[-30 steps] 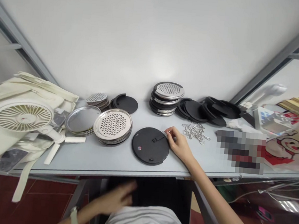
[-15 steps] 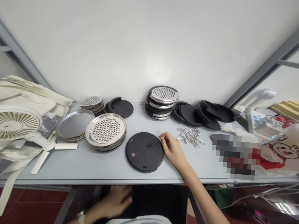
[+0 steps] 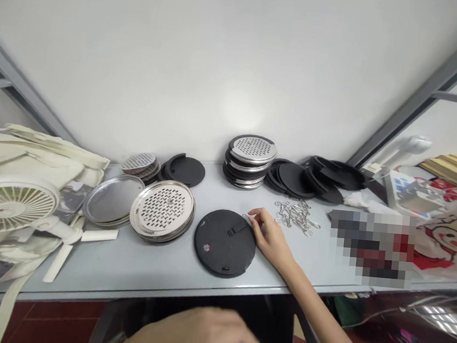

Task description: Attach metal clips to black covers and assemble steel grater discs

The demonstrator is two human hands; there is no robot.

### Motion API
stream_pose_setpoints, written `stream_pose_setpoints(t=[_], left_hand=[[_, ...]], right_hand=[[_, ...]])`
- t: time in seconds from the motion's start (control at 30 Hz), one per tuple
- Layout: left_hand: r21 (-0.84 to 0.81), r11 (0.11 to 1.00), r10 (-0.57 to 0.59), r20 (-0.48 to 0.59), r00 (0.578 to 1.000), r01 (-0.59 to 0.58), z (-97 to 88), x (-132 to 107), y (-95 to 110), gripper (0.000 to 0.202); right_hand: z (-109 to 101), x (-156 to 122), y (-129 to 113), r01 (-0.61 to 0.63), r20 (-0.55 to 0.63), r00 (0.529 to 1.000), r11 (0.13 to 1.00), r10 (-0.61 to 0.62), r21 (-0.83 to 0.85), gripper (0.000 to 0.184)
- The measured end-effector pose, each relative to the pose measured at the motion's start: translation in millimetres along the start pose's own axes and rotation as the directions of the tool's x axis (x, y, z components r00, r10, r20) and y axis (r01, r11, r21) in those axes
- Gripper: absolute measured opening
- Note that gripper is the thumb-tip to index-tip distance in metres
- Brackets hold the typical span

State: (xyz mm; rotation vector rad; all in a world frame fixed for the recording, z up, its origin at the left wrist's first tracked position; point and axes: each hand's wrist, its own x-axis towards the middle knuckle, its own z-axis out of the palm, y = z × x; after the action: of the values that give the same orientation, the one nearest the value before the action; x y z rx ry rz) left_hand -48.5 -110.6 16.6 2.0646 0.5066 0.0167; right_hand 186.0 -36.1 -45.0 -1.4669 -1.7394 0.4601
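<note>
A black round disc (image 3: 224, 243) with a small tab lies flat on the grey table (image 3: 156, 264). My right hand (image 3: 272, 239) rests at the disc's right edge, fingers pinched on a small metal clip beside the tab. My left hand (image 3: 194, 333) is low at the bottom of the view, below the table edge, blurred; its fingers do not show clearly. A loose pile of metal clips (image 3: 296, 215) lies just right of my right hand.
Left of the disc stand stacked perforated steel plates (image 3: 163, 210) and plain steel trays (image 3: 111, 205). Behind are a stack of assembled discs (image 3: 249, 160), black lids (image 3: 304, 175), and small mesh discs (image 3: 139, 163). A white fan (image 3: 9, 211) lies on cloth bags at left; a printed bag (image 3: 446, 241) sits right.
My left hand has risen from under the table toward the camera. My right hand stays pinched at the disc's edge. The view shifted slightly.
</note>
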Motion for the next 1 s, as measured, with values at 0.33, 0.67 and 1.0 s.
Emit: stream_pose_setpoints(t=[0.33,0.67,1.0], left_hand=[[0.411,0.866,-0.018,-0.545,0.838,0.286,-56.4,84,-35,0.020],[0.469,0.810,-0.046,-0.548,0.835,0.353,-63.6,102,-43,0.020],[0.570,0.729,0.004,-0.556,0.831,0.378,-59.9,106,-45,0.021]], right_hand=[[0,-2,0,-0.023,0.008,1.000,0.999,0.023,0.033,0.012],[-2,-3,-1,-0.066,-0.025,0.997,0.997,0.067,0.044,0.014],[-5,-4,-4,-0.053,0.087,0.995,0.996,0.047,0.067,0.018]])
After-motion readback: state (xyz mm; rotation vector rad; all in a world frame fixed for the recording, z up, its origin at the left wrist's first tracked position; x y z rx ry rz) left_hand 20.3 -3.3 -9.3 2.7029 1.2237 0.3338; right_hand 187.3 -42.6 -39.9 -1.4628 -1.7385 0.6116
